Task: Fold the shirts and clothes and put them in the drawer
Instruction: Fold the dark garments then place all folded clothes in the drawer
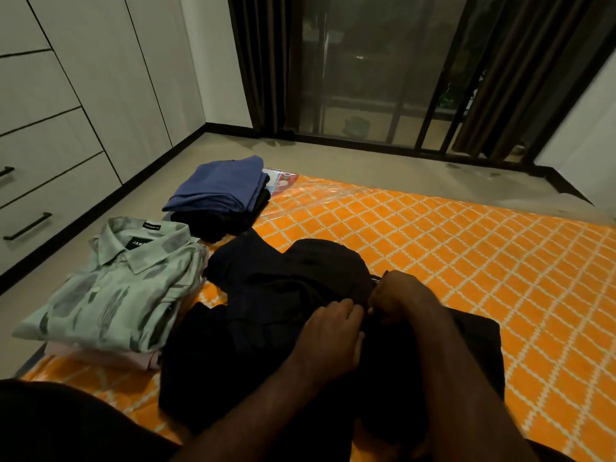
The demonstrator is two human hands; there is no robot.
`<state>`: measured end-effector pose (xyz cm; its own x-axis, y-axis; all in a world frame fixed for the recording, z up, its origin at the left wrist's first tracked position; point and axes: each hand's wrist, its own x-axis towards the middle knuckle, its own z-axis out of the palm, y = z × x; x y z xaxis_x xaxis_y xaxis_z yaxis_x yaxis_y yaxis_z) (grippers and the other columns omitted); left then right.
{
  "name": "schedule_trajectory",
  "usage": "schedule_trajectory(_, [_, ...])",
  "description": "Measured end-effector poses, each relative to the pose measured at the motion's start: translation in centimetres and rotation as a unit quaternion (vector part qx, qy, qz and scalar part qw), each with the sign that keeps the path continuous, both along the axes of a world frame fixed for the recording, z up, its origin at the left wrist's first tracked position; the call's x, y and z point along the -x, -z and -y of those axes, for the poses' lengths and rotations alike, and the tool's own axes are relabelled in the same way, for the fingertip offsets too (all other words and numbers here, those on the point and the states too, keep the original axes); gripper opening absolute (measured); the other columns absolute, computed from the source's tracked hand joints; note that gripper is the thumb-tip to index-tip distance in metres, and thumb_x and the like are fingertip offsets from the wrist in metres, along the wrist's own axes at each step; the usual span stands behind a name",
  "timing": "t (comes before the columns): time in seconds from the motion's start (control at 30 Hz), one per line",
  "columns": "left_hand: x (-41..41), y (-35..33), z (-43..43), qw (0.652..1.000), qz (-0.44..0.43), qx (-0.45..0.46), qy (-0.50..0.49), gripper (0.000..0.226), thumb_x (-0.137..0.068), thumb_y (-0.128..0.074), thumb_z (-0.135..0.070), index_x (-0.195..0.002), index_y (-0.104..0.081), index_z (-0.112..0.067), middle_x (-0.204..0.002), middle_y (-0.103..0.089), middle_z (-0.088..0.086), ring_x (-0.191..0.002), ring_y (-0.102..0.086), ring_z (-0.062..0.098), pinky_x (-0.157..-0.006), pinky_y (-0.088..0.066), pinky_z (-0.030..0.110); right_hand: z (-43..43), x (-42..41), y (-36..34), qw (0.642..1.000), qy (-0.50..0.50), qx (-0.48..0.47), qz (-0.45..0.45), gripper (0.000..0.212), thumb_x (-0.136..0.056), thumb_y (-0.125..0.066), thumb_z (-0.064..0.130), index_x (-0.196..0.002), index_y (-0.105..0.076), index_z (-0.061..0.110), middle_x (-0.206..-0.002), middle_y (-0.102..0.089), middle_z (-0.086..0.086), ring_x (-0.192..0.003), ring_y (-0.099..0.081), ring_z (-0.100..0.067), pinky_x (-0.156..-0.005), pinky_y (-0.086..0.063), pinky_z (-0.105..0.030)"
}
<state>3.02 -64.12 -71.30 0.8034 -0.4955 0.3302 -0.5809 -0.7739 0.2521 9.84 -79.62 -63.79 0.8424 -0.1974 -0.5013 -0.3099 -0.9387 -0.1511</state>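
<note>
Right now, head view: a person kneels or sits at an orange patterned mattress on the floor.
Dark garment: a black shirt lies crumpled on the mattress, straight in front of the person.
Left hand: the left hand rests on the shirt, its fingers curled and pinching a fold of the cloth.
Right hand: the right hand meets it just beside, fingers grasping the same dark fabric near a small label.
Green shirt: a folded pale green printed shirt sits atop a pinkish garment, at the mattress's left edge.
Blue pile: folded blue clothes lie on darker ones, farther off.
Drawers: white drawers with dark handles stand closed at left.
</note>
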Motion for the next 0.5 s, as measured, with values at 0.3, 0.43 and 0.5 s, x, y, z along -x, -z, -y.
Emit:
schedule_trajectory(0.3, [-0.3, -0.2, -0.3, 0.995, -0.088, 0.028, 0.029, 0.049, -0.093, -0.043, -0.037, -0.138, -0.054, -0.022, -0.129, -0.057, 0.0, -0.088, -0.057, 0.025, -0.074, -0.054, 0.041, -0.3, -0.3, 1.3, 0.997, 0.021, -0.004, 0.069, 0.022, -0.08, -0.082, 0.026, -0.09, -0.065, 0.016, -0.084, -0.059, -0.002, -0.086, -0.064, -0.026, -0.078, -0.058, -0.036])
schedule_trajectory(0.43, [-1.0, -0.8, -0.3, 0.991, -0.115, 0.032, 0.056, 0.038, -0.088, -0.05, -0.021, -0.121, -0.069, -0.017, -0.121, -0.065, -0.003, -0.094, -0.06, 0.025, -0.077, -0.056, 0.042, 0.1, -0.2, 0.9, 0.997, 0.034, -0.011, 0.064, 0.029, -0.072, -0.088, 0.025, -0.097, -0.074, 0.018, -0.092, -0.065, -0.003, -0.092, -0.067, -0.028, -0.079, -0.06, -0.038])
schedule_trajectory(0.5, [-1.2, -1.1, -0.5, 0.991, -0.106, 0.007, 0.079, 0.033, -0.081, -0.056, -0.015, -0.109, -0.073, -0.013, -0.114, -0.068, -0.001, -0.093, -0.061, 0.026, -0.077, -0.056, 0.042, 0.4, -0.3, 0.9, 0.996, 0.05, -0.013, 0.069, 0.029, -0.071, -0.087, 0.023, -0.094, -0.071, 0.017, -0.092, -0.064, -0.003, -0.091, -0.067, -0.028, -0.08, -0.06, -0.04])
